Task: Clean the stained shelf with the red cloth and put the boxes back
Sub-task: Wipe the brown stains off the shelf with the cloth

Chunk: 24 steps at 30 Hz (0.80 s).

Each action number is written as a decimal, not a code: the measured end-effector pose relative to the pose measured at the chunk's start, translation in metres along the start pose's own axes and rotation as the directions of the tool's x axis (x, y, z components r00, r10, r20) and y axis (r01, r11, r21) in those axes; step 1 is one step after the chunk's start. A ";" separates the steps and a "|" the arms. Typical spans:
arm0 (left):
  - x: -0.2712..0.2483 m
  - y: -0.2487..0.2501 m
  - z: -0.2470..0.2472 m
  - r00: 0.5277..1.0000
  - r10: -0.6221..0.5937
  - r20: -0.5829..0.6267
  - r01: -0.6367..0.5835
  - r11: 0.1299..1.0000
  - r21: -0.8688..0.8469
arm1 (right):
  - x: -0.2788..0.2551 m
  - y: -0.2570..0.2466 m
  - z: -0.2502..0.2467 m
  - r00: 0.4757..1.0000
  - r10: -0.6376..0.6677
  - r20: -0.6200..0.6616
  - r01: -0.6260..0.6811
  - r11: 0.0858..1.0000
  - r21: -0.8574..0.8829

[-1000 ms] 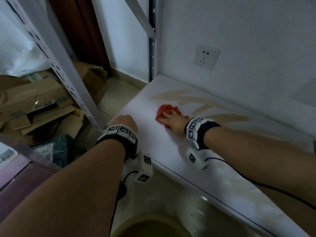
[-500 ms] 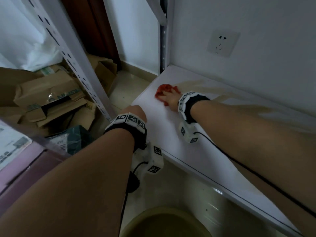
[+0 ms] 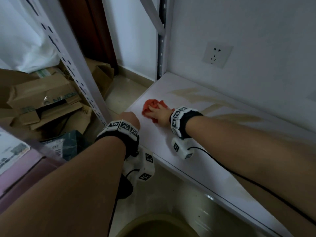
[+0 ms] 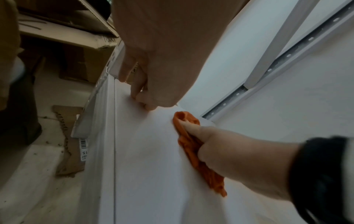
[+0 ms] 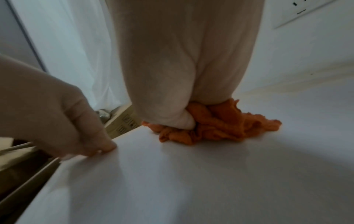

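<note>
Shelf cleaning is my job here, and I judge it partly done: the near strip of the white board, closest to me, looks plain and unmarked, while brown streaks lie across the far part, along the wall and off to the right. My left hand is at the near left corner of the shelf, fingers curled with the tips pressing down on the board at its edge; it has hold of nothing, only bracing me. A little farther in, my right hand lies on the red cloth, fingers laid over the bunched fabric and the thumb tucked into its folds, pressing it onto the shelf. The cloth sits near the left end, just short of the nearest streak. So the wiping has ground left to cover toward the far right, and putting the boxes back is not yet begun.

Boxes of brown cardboard lie heaped on the floor to the left, beyond the slanted perforated upright of the rack, which stands between them and the shelf. Near me, below the shelf edge, is the rim of a round basin. Farther back, a wall socket sits above the stained area, and a second upright stands at the far left corner.
</note>
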<state>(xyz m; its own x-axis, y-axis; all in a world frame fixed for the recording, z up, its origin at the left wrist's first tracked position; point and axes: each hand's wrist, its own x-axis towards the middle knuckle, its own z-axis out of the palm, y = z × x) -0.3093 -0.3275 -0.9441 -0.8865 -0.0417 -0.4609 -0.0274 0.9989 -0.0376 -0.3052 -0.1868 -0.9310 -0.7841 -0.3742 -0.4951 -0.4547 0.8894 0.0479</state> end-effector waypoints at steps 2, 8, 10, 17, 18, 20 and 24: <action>0.021 -0.001 0.013 0.999 -0.029 0.015 0.029 0.999 -0.015 | 0.010 0.007 -0.003 0.999 0.044 0.010 -0.044 0.999 0.016; 0.009 0.005 0.007 0.997 0.014 0.078 -0.014 1.000 0.005 | 0.005 0.054 0.011 0.982 0.181 -0.045 -0.177 0.981 0.084; -0.001 0.005 -0.003 0.998 0.005 0.070 -0.007 1.000 0.017 | -0.008 0.065 0.023 0.971 0.232 -0.061 -0.223 0.967 0.124; -0.025 0.007 -0.009 0.999 0.035 0.000 -0.035 0.999 0.017 | -0.036 0.028 0.035 0.994 0.091 -0.065 -0.082 0.988 0.131; -0.023 0.007 -0.009 0.999 0.032 -0.003 -0.032 0.999 0.014 | -0.034 0.018 0.031 0.997 0.049 -0.054 -0.042 0.991 0.127; -0.024 0.004 -0.010 0.999 0.035 -0.004 -0.035 0.999 0.032 | -0.020 0.003 0.025 1.000 0.016 -0.008 -0.015 0.994 0.111; -0.025 0.000 -0.010 0.999 0.042 0.006 -0.042 0.999 0.012 | 0.012 0.011 0.015 0.997 0.061 -0.052 -0.059 0.997 0.049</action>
<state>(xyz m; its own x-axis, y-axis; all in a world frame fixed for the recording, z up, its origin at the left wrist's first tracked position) -0.2912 -0.3258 -0.9239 -0.8842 0.0002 -0.4671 0.0153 0.9995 -0.0287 -0.3130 -0.1773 -0.9493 -0.8312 -0.3323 -0.4458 -0.3866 0.9216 0.0338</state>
